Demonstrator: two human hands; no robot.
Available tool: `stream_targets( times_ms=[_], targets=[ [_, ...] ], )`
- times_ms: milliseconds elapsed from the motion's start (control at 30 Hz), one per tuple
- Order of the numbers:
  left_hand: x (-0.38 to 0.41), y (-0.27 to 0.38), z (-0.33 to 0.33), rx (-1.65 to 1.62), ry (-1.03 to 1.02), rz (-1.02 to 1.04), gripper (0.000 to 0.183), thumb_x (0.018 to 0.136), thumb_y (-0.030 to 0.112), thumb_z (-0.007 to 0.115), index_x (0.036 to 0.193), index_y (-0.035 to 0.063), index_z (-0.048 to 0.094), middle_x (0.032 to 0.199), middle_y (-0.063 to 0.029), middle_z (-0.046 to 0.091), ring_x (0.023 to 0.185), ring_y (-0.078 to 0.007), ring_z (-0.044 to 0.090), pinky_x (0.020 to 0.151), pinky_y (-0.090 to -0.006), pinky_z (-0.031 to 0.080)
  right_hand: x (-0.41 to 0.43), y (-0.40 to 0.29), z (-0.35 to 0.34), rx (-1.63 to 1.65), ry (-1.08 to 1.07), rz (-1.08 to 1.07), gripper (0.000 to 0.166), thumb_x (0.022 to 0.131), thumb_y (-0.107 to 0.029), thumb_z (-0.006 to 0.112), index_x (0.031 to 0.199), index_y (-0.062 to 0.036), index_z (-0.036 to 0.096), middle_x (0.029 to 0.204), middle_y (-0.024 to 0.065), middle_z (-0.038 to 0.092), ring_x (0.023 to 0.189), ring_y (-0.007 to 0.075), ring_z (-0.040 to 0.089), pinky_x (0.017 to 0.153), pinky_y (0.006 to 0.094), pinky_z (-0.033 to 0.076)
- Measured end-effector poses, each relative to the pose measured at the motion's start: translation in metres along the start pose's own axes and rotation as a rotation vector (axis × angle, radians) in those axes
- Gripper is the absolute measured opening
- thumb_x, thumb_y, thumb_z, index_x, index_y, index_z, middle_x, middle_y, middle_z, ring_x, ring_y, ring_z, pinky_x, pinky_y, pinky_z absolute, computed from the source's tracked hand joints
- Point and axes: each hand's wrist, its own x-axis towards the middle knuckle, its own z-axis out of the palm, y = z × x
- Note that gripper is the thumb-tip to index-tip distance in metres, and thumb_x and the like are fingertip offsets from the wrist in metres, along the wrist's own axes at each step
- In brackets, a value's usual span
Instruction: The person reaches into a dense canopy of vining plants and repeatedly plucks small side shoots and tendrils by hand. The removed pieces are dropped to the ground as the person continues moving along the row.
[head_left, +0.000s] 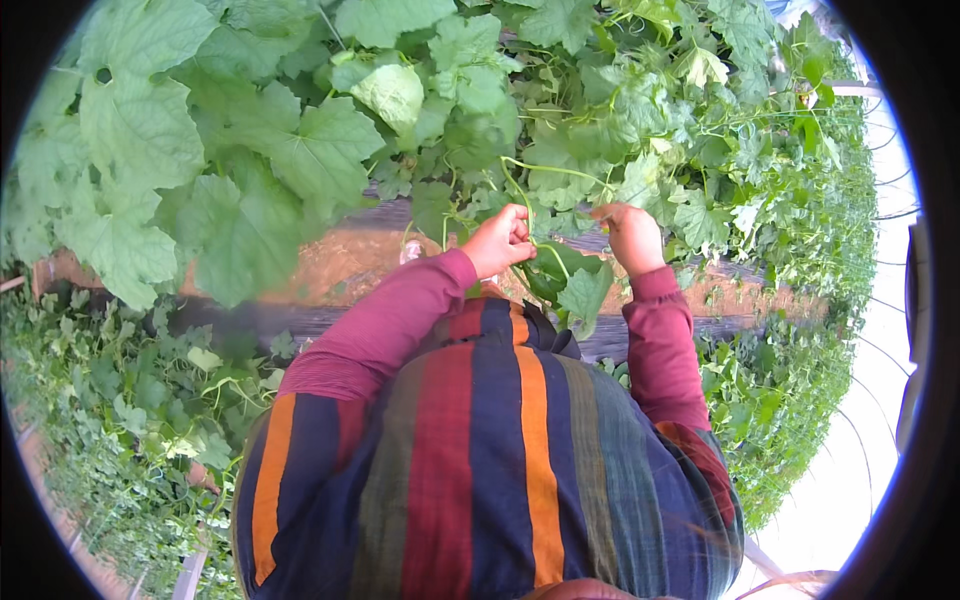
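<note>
Fingers of my left hand (501, 238) are closed round a thin green vine stem (526, 206) in front of my chest. That stem loops up and then runs right towards the other hand. My right hand (631, 234) is raised at the right with its fingers bent. Its fingertips are blurred beside the foliage, and whether they hold anything cannot be made out. Below and between the hands hang a dark green leaf (559, 270) and a lighter lobed leaf (586, 294) on curved stems.
Large lobed leaves (322, 150) fill the upper left, close to the camera. Dense climbing vines (795, 180) stand ahead and to the right. A strip of brown soil (352, 259) runs crosswise beside dark plastic mulch film (300, 319). More low plants (135, 397) grow at the lower left.
</note>
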Motion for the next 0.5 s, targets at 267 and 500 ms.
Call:
stream_targets(
  times_ms=[267, 500],
  targets=[
    [-0.005, -0.015, 0.044, 0.158, -0.147, 0.051, 0.046, 0.076, -0.011, 0.050, 0.119, 0.0017, 0.040, 0.095, -0.0079, 0.053, 0.087, -0.0143, 0.057, 0.075, -0.0296, 0.050, 0.025, -0.003, 0.052, 0.815, -0.546, 0.375, 0.045, 0.091, -0.031, 0.053, 0.121, 0.0017, 0.051, 0.100, 0.0109, 0.063, 0.089, 0.0181, 0.059, 0.073, 0.0287, 0.047],
    [0.030, -0.020, -0.030, 0.484, 0.291, -0.319, 0.020, 0.081, 0.013, 0.058, 0.098, 0.0037, 0.065, 0.090, -0.0137, 0.066, 0.086, -0.0199, 0.063, 0.071, -0.0312, 0.051, 0.032, -0.016, 0.060, 0.880, -0.500, 0.411, 0.039, 0.088, -0.012, 0.056, 0.124, 0.0005, 0.049, 0.093, 0.0076, 0.063, 0.064, 0.0122, 0.060, 0.056, 0.0246, 0.048]
  ],
)
